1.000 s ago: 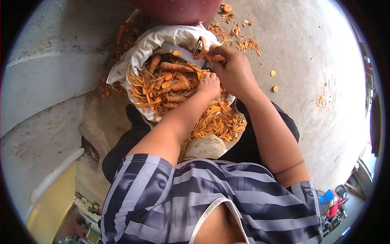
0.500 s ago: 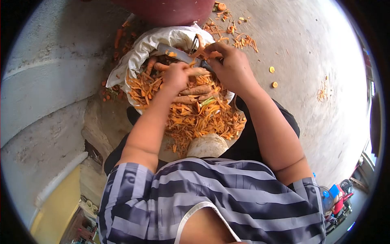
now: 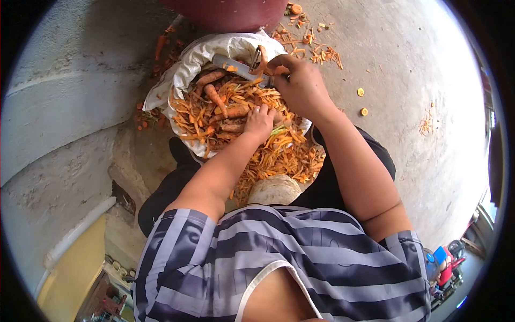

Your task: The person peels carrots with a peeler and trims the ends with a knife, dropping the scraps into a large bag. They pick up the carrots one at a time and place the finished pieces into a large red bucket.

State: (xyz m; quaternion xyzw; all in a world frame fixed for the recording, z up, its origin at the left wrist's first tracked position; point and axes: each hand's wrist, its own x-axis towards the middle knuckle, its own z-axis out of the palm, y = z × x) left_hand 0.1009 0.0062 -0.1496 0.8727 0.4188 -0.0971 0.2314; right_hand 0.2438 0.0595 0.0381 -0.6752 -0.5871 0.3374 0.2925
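Note:
My left hand [image 3: 260, 124] is down among the carrots in the white sack, its fingers curled over a carrot [image 3: 277, 116]. Farther up, at the sack's right rim, my right hand [image 3: 301, 80] is closed around an orange peeler [image 3: 261, 60] with a forked head. A grey knife-like blade [image 3: 236, 68] with an orange scrap on it lies across the sack opening, its near end beside my right fingers. Unpeeled carrots [image 3: 216, 101] rest left of my left hand, on a thick layer of orange peelings [image 3: 190, 121].
The white sack [image 3: 188, 61] has its rim rolled open. Behind it stands a dark red tub [image 3: 230, 13]. Peelings [image 3: 324, 55] and cut carrot slices [image 3: 360, 92] are scattered over the concrete floor. A grey wall [image 3: 64, 118] runs along the left. A pale rounded object [image 3: 274, 190] sits between my knees.
My left hand has moved from beside the peeler down and to the right, onto the carrots in the sack. My right hand stays nearly in place with the peeler.

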